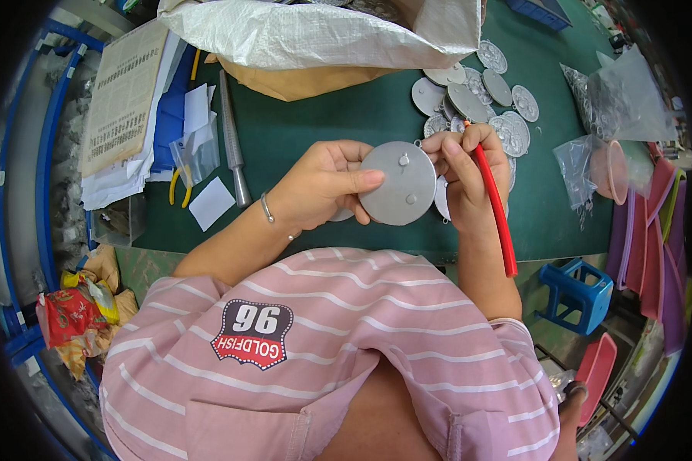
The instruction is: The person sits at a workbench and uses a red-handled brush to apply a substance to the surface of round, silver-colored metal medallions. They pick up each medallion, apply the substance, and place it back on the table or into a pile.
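Grey metal disc [397, 183] sat pinched in my left hand [321, 184]; right hand [469, 175] gripped a red-handled tool [495, 207] at its rim.

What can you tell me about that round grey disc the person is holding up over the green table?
The grey disc is flat, round and dull, like cast metal. Its visible face is plain, with two small raised studs and a tiny loop at the upper rim. The left hand pinches its left edge, thumb across the face. The right hand, which holds a red-handled tool, touches its upper right rim. It is held above the green table.
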`<state>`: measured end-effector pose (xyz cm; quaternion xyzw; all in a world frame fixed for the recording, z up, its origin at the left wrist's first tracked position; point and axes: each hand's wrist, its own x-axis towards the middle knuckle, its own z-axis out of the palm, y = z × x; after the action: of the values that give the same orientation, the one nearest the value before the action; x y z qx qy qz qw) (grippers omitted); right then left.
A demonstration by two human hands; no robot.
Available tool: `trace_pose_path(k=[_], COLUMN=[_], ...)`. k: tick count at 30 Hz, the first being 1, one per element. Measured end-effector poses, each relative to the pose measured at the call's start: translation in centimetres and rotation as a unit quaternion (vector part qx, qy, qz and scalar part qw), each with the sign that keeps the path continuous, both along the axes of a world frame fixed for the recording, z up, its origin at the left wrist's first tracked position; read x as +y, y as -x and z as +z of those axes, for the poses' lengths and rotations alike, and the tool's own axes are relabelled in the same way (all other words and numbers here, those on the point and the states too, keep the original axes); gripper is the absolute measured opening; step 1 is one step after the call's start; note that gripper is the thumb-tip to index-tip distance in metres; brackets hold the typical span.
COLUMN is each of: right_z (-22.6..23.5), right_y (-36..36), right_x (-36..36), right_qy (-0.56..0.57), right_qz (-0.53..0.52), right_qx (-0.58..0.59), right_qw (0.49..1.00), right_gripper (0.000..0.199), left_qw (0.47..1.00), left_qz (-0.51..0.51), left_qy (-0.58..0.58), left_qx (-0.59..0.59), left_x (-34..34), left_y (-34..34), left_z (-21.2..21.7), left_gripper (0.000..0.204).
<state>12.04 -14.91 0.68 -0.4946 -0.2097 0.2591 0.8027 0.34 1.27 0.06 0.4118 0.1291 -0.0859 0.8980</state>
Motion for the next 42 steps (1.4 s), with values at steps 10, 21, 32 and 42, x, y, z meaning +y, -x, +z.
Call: trace_pose_path(k=[10, 21, 32, 42], right_z=[2.2, 1.3, 2.0, 0.9], right_y=[1.5, 2.3, 2.4, 1.8], right_x=[-0.2, -1.1, -0.1, -0.1], right_qy=[-0.023, -0.078, 0.073, 0.020], right_qz=[-0.057, -0.093, -0.106, -0.027], right_qx=[-0.036, -0.161, -0.182, -0.082], right_qw=[0.997, 0.979, 0.975, 0.996], right_gripper=[0.018, 0.012, 0.011, 0.019], left_qw=[0.986, 0.994, 0.977, 0.954], left_qz=[-0.040, -0.016, 0.127, 0.126], left_qy=[0.164, 0.101, -0.151, -0.234], left_qx=[-0.014, -0.048, -0.085, -0.136], left_x=[-0.2, -0.4, -1.2, -1.6], left_y=[0.3, 0.5, 1.1, 1.4], left_z=[-1.9, -0.9, 0.1, 0.6], left_gripper=[0.031, 0.033, 0.028, 0.025])
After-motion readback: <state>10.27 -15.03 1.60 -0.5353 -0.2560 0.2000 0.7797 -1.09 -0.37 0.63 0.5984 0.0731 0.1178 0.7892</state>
